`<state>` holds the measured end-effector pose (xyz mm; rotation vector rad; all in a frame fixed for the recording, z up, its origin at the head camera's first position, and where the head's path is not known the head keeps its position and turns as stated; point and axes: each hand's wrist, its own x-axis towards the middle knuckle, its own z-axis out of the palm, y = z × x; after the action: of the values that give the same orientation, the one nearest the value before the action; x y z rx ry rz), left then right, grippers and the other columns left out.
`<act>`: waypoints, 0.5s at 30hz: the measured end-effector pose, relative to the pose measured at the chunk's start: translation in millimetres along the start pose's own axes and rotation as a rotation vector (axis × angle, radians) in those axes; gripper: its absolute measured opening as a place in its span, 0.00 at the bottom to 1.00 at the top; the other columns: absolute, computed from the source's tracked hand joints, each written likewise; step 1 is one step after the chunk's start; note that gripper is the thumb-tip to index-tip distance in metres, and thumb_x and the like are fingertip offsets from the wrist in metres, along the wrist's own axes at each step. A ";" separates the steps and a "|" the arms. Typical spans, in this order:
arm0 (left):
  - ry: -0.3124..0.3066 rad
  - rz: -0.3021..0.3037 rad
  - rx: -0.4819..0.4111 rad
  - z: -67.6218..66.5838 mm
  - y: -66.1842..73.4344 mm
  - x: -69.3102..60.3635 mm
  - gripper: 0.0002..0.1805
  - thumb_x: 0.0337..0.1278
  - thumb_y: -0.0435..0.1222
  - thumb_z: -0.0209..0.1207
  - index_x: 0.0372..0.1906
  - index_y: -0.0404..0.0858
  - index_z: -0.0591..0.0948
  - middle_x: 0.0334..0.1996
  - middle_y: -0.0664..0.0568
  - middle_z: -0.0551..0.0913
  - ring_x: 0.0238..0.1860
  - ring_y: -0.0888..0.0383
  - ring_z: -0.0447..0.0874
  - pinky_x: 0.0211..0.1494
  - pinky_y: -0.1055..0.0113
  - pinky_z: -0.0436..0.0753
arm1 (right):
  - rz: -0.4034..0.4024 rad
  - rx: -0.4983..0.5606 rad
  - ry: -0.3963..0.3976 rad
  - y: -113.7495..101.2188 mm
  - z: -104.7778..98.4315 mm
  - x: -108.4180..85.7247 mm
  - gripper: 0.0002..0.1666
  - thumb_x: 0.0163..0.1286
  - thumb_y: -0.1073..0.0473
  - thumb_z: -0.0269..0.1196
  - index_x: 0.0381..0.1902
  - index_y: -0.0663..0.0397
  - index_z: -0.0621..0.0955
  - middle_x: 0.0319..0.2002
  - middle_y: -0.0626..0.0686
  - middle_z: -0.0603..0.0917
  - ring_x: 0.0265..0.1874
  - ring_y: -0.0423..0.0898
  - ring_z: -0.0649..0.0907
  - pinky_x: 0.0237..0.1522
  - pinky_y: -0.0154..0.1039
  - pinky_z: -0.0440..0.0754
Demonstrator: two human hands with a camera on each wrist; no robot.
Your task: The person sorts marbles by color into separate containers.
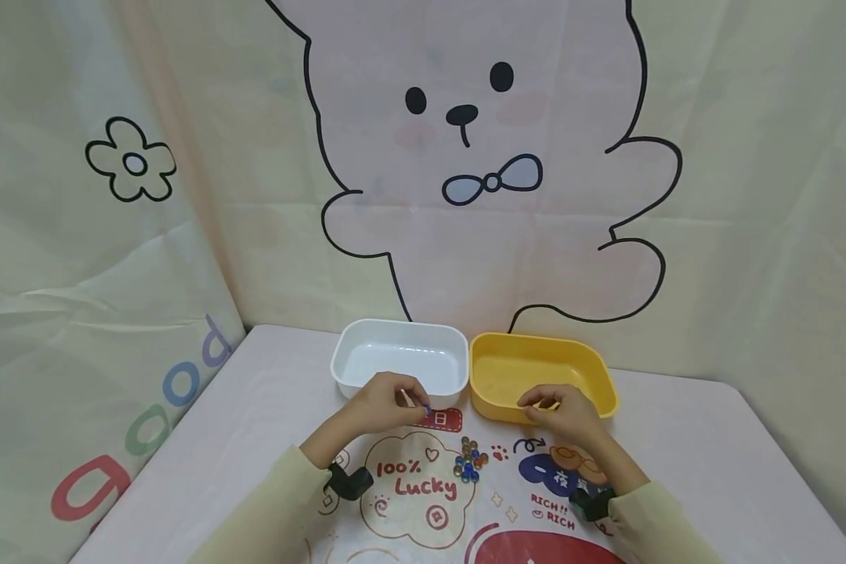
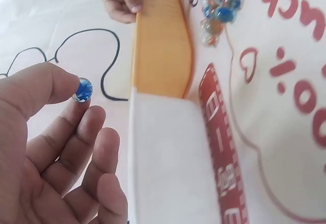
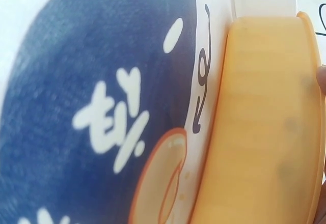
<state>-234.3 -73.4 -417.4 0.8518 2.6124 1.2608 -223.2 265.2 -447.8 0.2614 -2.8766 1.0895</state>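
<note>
Between thumb and index finger, my left hand (image 1: 384, 403) pinches a blue glass marble (image 2: 83, 90). It is held by the front wall of a white plastic basin (image 2: 165, 152), above rim height. My right hand (image 1: 564, 411) is at the front rim of a yellow plastic basin (image 1: 515, 408), thumb and fingertips close together. Whether anything sits between those fingertips is hidden. A small cluster of blue and amber marbles (image 1: 470, 460) lies on the printed cloth between my forearms.
Both basins stand side by side at the back of the table, against a bear-printed curtain (image 1: 465, 258). The table (image 1: 705, 439) has a white cloth with printed lettering. Dark straps (image 1: 350, 482) circle both wrists.
</note>
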 end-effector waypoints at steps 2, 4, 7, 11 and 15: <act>0.015 0.015 0.006 -8.2 1.3 2.2 0.03 0.52 0.37 0.65 0.33 0.46 0.85 0.31 0.58 0.83 0.26 0.60 0.77 0.27 0.70 0.78 | -0.004 0.002 -0.001 0.4 0.8 -0.3 0.05 0.61 0.48 0.68 0.34 0.36 0.86 0.37 0.42 0.85 0.39 0.44 0.77 0.43 0.38 0.76; 0.032 0.014 0.016 -15.9 2.5 4.8 0.03 0.52 0.37 0.65 0.33 0.47 0.84 0.31 0.58 0.83 0.26 0.60 0.78 0.27 0.69 0.78 | -0.002 0.003 0.001 0.7 1.1 -0.4 0.05 0.61 0.48 0.68 0.34 0.36 0.87 0.37 0.42 0.85 0.39 0.44 0.77 0.43 0.38 0.76; 0.063 0.020 0.027 -26.5 2.5 9.3 0.03 0.52 0.37 0.65 0.34 0.47 0.84 0.31 0.58 0.83 0.27 0.60 0.79 0.29 0.70 0.78 | -0.001 0.003 0.000 1.1 1.0 -0.4 0.04 0.61 0.48 0.68 0.34 0.36 0.86 0.36 0.42 0.85 0.38 0.44 0.77 0.43 0.38 0.75; 0.128 0.025 -0.002 -38.7 -1.3 16.6 0.03 0.53 0.36 0.65 0.34 0.45 0.84 0.32 0.56 0.84 0.31 0.59 0.79 0.33 0.69 0.78 | 0.005 0.013 -0.005 1.0 0.3 0.4 0.03 0.60 0.49 0.68 0.33 0.36 0.86 0.36 0.42 0.85 0.38 0.45 0.77 0.43 0.40 0.75; 0.172 -0.006 -0.089 -46.8 -8.0 23.0 0.04 0.54 0.37 0.64 0.36 0.43 0.85 0.34 0.52 0.85 0.31 0.58 0.78 0.33 0.67 0.77 | 0.010 0.025 -0.013 0.4 0.2 0.8 0.04 0.60 0.49 0.68 0.33 0.37 0.86 0.36 0.42 0.85 0.38 0.45 0.77 0.44 0.40 0.74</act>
<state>-272.7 -97.1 -390.1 0.7514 2.6599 1.4986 -224.0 265.3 -448.1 0.2569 -2.8805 1.1296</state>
